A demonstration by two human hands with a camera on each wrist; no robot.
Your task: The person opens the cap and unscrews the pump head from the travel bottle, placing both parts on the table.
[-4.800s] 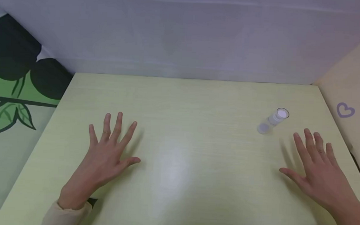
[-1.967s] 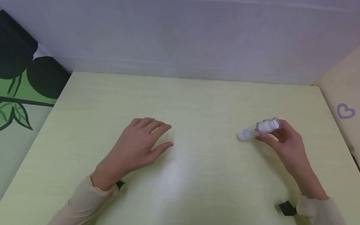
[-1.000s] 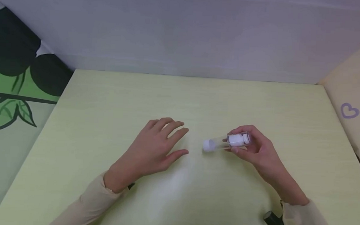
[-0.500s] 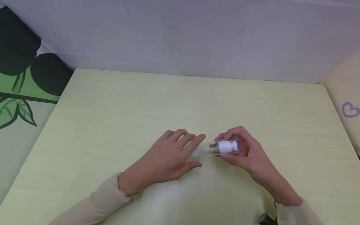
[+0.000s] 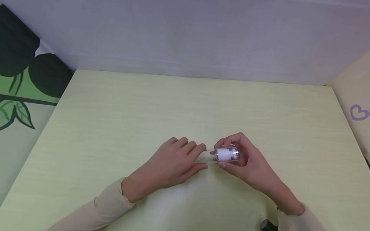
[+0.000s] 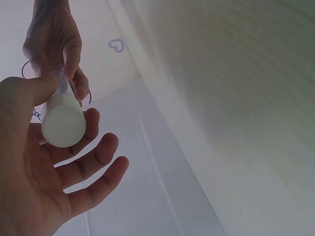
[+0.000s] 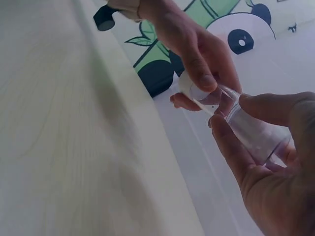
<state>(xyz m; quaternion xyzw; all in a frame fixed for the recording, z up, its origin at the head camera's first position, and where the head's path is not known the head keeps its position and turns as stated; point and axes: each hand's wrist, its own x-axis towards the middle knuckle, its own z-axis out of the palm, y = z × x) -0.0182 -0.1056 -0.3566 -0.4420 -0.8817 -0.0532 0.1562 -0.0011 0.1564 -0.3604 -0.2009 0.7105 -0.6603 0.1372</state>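
Note:
A clear cylindrical bottle (image 5: 227, 154) lies level in the air between both hands, with a white cylindrical part inside its right portion. My right hand (image 5: 255, 164) grips this clear portion between thumb and fingers. At the other end, my left hand (image 5: 174, 162) holds the bottle with thumb and fingers, hiding most of that end in the head view. The left wrist view shows the bottle's round white end (image 6: 64, 123) between the left thumb and index finger, other fingers loosely bent. In the right wrist view, right fingers surround the transparent wall (image 7: 258, 132).
The pale wooden table (image 5: 142, 107) spreads beneath the hands. A grey-white curtain-like backdrop (image 5: 187, 37) rises behind it, a panel with a purple heart (image 5: 359, 112) stands at right. A black device (image 5: 269, 229) sits at the right wrist.
The bottle stood at the table's right with both hands spread open. My right hand has picked it up, tipped it and brought it left. My left hand has moved right and taken its white end.

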